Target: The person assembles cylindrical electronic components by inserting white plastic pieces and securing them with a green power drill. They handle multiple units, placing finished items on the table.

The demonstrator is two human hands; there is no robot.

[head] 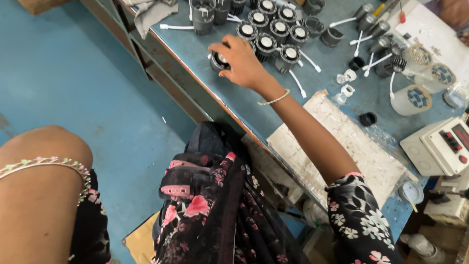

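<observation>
A: Entry, head view. Right hand (240,59) reaches across the blue workbench (205,54); fingers curled over a small black cylindrical lamp housing (218,60) with a pale round centre, near the bench's front edge. Hand closed on it from above.

B: Left hand?

A: Only the forearm with a beaded bracelet (46,164) shows at lower left; the hand itself is out of frame.

B: Materials nearby?

A: Cluster of matching housings (273,29) just behind the held one: dark, ribbed sides, white discs on top, white wire tails. A thin bangle (274,99) on the right wrist.

B: Packages, labels?

A: Three white cylindrical tubs (410,98) with round blue-patterned ends lie at right. A pale grey box with red buttons (447,144) sits at the far right edge. A black cap (368,119) lies loose.

B: Surface?

A: Bench top painted blue, scuffed; a worn whitish board (342,142) lies on it. Floor (63,73) is blue as well.
</observation>
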